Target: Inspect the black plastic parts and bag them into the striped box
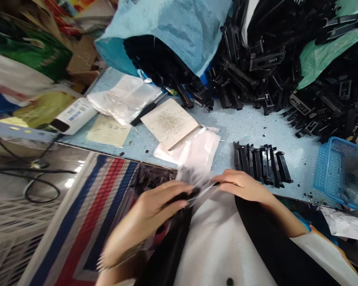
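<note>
A small clear plastic bag [203,190], smeared by motion, is held between my hands close to my body at the table's front edge. My left hand [155,204] is closed, with a dark piece, seemingly a black plastic part [183,196], between thumb and fingers at the bag's left side. My right hand [241,184] pinches the bag's right edge with its fingertips. Just beyond that hand, a row of several black plastic parts [258,163] lies side by side on the table. Flat clear bags [207,145] lie partly under a square board [168,121].
A blue sack [173,24] spills black parts at the back, beside a large heap [265,75]. At right stands a blue plastic basket [325,174]. A white box-shaped device [77,116], a paper note [107,130] and a plastic packet [125,97] lie left. Below hangs a striped woven bag [86,222].
</note>
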Demonstrator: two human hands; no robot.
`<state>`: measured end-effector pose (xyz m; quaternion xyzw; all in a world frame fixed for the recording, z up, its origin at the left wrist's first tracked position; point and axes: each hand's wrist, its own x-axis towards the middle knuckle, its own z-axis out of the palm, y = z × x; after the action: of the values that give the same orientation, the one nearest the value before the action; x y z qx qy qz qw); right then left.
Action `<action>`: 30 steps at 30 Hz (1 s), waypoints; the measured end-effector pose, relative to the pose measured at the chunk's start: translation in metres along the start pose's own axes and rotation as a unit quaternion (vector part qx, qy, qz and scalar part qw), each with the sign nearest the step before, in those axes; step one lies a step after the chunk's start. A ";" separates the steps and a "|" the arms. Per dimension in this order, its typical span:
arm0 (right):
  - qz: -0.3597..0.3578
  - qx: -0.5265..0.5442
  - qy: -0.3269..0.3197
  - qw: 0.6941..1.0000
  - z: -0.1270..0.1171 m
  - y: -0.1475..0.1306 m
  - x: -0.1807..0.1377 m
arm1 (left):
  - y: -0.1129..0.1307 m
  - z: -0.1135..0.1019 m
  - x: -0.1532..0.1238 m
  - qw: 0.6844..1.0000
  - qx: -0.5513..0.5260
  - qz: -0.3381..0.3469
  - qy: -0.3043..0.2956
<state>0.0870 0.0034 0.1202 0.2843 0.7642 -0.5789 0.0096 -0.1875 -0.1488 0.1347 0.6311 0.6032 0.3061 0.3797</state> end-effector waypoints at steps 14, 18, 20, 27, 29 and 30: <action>0.268 -0.410 0.153 0.858 0.000 0.029 -0.022 | -0.073 0.016 0.043 0.927 0.204 -0.306 0.079; 0.282 -0.389 0.177 0.859 0.004 0.036 -0.019 | -0.039 0.025 0.070 0.953 0.140 -0.228 0.141; 0.283 -0.375 0.181 0.864 0.006 0.040 -0.015 | -0.036 0.034 0.084 0.961 0.105 -0.200 0.157; 0.217 -0.233 0.314 0.894 -0.014 0.040 -0.058 | -0.044 0.059 0.108 0.977 0.064 -0.145 0.141; 0.239 -0.221 0.438 0.838 -0.039 0.047 -0.100 | -0.047 0.061 0.109 0.978 0.065 -0.145 0.137; 0.269 -0.236 0.514 0.780 -0.055 0.054 -0.124 | -0.049 0.061 0.109 0.978 0.064 -0.144 0.133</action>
<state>0.2322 0.0088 0.1337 0.7223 0.6611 -0.1221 -0.1622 -0.1525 -0.0482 0.0536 0.5142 0.7514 0.2898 0.2950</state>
